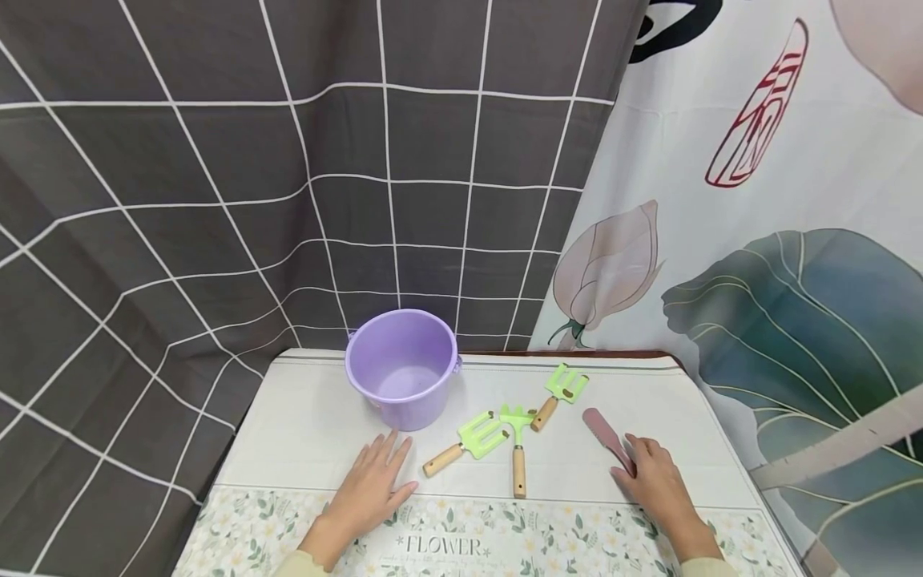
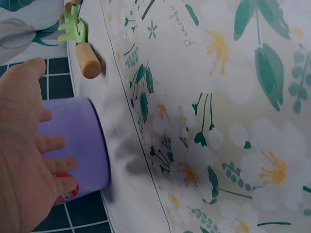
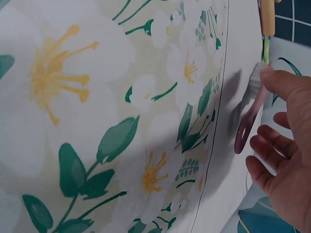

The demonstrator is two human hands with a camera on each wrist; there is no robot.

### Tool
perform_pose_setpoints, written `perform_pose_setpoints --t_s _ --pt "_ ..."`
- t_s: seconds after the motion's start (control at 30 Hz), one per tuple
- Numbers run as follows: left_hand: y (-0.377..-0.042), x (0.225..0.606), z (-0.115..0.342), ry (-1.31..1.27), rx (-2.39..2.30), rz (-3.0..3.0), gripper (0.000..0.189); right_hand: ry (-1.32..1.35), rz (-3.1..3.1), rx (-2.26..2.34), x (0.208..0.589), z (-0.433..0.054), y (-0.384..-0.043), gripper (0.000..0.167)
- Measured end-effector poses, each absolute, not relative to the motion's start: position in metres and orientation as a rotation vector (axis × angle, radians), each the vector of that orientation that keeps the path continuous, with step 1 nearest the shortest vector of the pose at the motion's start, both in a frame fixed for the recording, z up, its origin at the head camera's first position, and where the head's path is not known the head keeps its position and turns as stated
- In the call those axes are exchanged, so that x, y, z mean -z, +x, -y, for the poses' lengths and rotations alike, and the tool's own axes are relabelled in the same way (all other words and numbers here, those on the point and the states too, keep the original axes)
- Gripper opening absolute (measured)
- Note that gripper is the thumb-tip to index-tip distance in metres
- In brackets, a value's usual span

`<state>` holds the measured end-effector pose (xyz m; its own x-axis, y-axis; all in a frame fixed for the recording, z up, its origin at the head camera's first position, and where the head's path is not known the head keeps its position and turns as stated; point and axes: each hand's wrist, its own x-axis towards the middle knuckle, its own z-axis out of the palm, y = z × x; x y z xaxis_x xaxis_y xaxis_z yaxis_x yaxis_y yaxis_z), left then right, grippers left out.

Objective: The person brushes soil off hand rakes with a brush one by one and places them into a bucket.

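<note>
Flowered table (image 1: 288, 433), purple bucket (image 1: 405, 370) near back edge, left hand (image 1: 369, 487) spread, right hand (image 1: 654, 482) loose, perhaps touching brush (image 1: 606, 435)

The head view is bright, the wrist views dimmer, with soft shadows across the tablecloth (image 2: 228, 141).

This looks like a corner of a home, though which room cannot be told. Soft furnishings suggest it: a dark grey hanging cloth (image 1: 216, 152) with a white grid meets a white hanging cloth (image 1: 671, 152) printed with a pink bud and large blue-green leaves. The brown-edged worktop (image 1: 620, 353) wears a white cover (image 1: 303, 417) with a band of green-and-yellow flowers and the word "FLOWER". A purple plastic bucket (image 1: 414, 413) and small green garden tools with wooden handles (image 1: 518, 469) add to the household look.
</note>
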<state>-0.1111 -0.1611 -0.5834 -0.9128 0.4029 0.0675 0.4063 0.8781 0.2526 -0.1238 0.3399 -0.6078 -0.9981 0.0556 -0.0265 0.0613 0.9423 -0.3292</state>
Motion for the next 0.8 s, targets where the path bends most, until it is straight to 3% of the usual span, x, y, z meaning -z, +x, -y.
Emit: perform_pose_setpoints --t_s 0.8 --pt "-0.111 0.584 0.139 -0.706 0.464 3.009 0.066 0.124 -3.079 0.492 0.617 -0.330 -0.127 0.058"
